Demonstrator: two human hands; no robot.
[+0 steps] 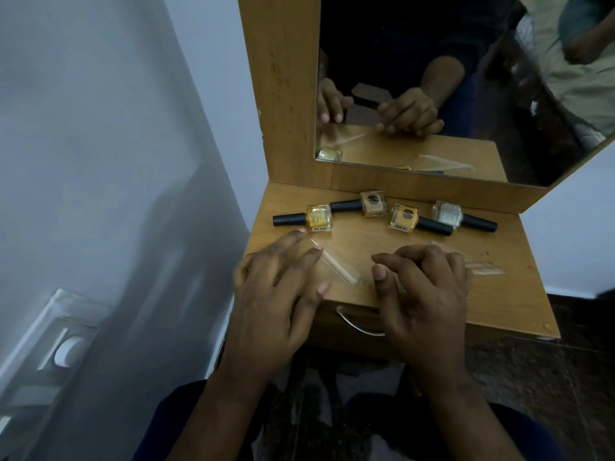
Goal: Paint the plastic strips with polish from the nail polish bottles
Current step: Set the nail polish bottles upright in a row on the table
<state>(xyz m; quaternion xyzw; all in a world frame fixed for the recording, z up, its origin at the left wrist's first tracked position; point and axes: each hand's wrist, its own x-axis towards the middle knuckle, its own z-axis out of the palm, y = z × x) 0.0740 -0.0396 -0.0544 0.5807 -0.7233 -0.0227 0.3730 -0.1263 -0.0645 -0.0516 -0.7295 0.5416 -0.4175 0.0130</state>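
Both hands hover low over a small wooden table (499,294), apart from each other. The left hand (276,294) lies with fingers spread and nearly straight, its fingertips (314,252) touching or just above a clear plastic strip (336,266) that lies slanted near the front edge; whether they press on it cannot be told. The right hand (426,291) has its fingers loosely curled, thumb and forefinger drawn close, and whether it pinches anything cannot be told. Just past its knuckles lies a second bunch of clear strips (482,266), thin, flat and glossy, fanned on the wood.

Four nail polish bottles lie on their sides in a rough row toward the back of the table, each a small square glass block with a long round matte black cap. The leftmost bottle (319,217) holds bright yellow polish, its cap pointing left. Next to it is a beige bottle (374,203), cap also pointing left. A mustard bottle (404,217) and a pale, nearly clear bottle (447,214) lie with caps pointing right.

Behind them stands a mirror (416,78) in a broad wood-grain frame, reflecting the hands and strips. Under the tabletop a curved metal drawer handle (356,324) shows. A smooth grey-white wall (116,128) fills the left side.
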